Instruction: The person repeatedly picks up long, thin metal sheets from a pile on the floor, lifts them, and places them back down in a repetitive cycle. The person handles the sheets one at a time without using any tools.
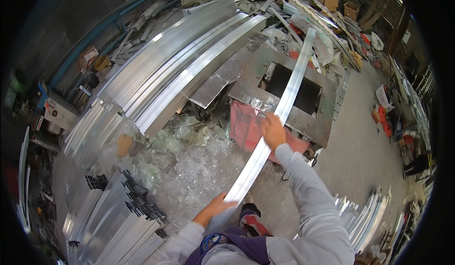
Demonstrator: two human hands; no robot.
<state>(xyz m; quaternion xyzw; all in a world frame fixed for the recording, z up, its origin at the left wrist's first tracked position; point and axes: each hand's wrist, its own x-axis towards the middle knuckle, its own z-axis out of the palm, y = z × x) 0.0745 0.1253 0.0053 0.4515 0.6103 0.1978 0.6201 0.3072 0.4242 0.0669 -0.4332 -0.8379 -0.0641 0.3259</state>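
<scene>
A long silvery aluminium profile (pixel 250 171) runs slantwise from near my body to beyond the metal-topped bench (pixel 249 77). Its far part passes over the dark rectangular opening in that bench. My right hand (pixel 273 131) is closed around the profile near the bench's front edge. Lower down, close to my waist, my left hand (pixel 217 209) grips the profile's near part from its left side. Part of the left hand's fingers is hidden by the profile. A red cloth or sheet (pixel 244 125) hangs at the bench's front.
Left of the bench lies a large stack of long aluminium profiles (pixel 163 73). Another bundle of profiles (pixel 118 222) is at the lower left, and more (pixel 367 220) lie at the lower right. Clear plastic scraps (pixel 185 156) cover the floor ahead. Cardboard boxes (pixel 327 2) and debris are piled behind.
</scene>
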